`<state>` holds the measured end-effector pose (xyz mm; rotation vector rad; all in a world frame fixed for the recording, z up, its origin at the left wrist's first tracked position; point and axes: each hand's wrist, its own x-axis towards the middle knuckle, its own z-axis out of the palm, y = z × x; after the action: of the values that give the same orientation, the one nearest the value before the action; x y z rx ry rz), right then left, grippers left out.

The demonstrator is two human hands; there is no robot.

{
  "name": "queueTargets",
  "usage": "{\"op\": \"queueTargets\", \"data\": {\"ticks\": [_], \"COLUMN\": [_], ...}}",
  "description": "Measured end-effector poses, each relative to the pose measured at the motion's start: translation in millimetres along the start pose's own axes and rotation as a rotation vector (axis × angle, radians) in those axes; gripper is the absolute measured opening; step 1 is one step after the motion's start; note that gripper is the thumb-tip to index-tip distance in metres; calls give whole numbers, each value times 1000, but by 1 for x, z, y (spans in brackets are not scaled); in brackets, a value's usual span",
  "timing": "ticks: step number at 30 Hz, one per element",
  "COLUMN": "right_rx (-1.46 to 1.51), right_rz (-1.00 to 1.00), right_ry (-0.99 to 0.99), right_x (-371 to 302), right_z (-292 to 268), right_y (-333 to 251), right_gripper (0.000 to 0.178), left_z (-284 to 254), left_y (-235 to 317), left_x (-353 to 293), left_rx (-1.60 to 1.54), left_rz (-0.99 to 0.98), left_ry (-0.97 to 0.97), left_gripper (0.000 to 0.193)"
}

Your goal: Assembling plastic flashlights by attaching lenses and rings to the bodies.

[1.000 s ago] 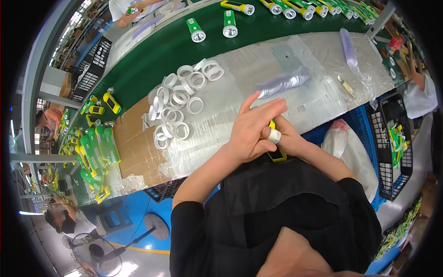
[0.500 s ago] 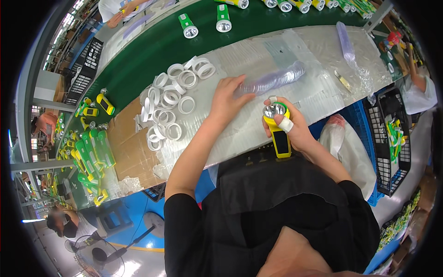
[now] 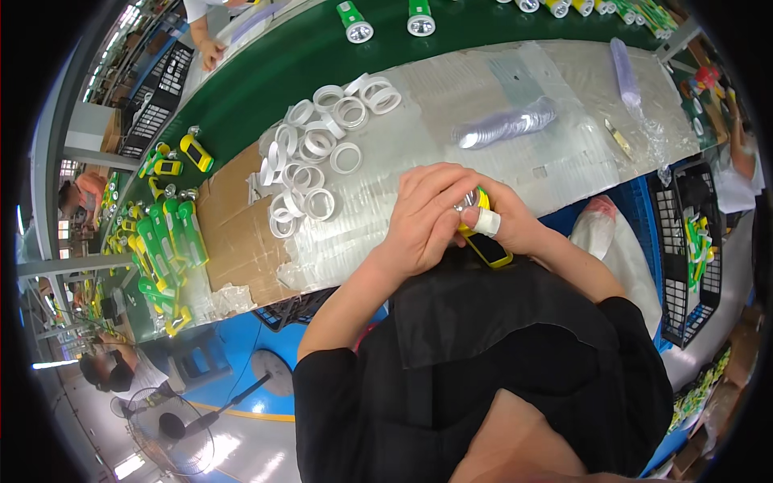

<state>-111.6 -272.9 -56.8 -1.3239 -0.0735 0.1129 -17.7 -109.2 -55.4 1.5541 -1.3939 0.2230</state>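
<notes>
Close to my body, my right hand [image 3: 515,219] is wrapped round a yellow and green flashlight [image 3: 490,251], its dark panel facing up. White tape covers the thumb and one finger of that hand. My left hand [image 3: 427,211] is closed over the flashlight's shiny head, touching it from the left; its curled fingers hide whatever is between them. Beyond both hands lies a row of stacked clear discs [image 3: 506,125]. To the left, several white rings [image 3: 346,158] are scattered on the plastic-covered work surface [image 3: 431,97].
A green conveyor belt [image 3: 310,44] carries flashlights past the far side. More green and yellow flashlights [image 3: 165,237] are piled at the left. A small cutter [image 3: 618,137] and purplish wrapped discs [image 3: 624,72] lie at right. A black crate [image 3: 683,310] stands right, below table level.
My left hand has left the stack of clear discs and come down onto the flashlight's head. My right hand keeps hold of the flashlight, now more tilted. The view has shifted slightly.
</notes>
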Motion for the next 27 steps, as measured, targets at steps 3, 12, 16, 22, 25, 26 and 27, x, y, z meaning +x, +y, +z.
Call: {"op": "queueTargets", "data": {"ticks": [3, 12, 16, 22, 25, 26, 27], "right_rx": [57, 2, -42, -16, -13, -14, -19], "right_rz": [44, -214, -327, -356, -370, -370, -371], "right_ry": [-78, 14, 49, 122, 121, 120, 114], "right_x": [5, 47, 72, 72, 72, 72, 73], "right_z": [6, 10, 4, -5, -5, -6, -7], "right_y": [0, -15, -16, -9, -9, -9, -8], "right_gripper": [41, 56, 54, 52, 53, 53, 52], "left_z": [5, -56, -70, -25, -23, -24, -26], "left_y": [-5, -31, -60, -47, -61, -63, -64], "left_x": [-7, -12, -34, -32, -33, -33, -34], "left_rx": [-63, 537, 949, -189, -54, 189, 189], "left_rz": [9, -316, -390, -872, -974, -884, -882], "left_ry": [72, 159, -230, 34, 108, 168, 166], "left_gripper": [35, 30, 24, 16, 17, 17, 17]}}
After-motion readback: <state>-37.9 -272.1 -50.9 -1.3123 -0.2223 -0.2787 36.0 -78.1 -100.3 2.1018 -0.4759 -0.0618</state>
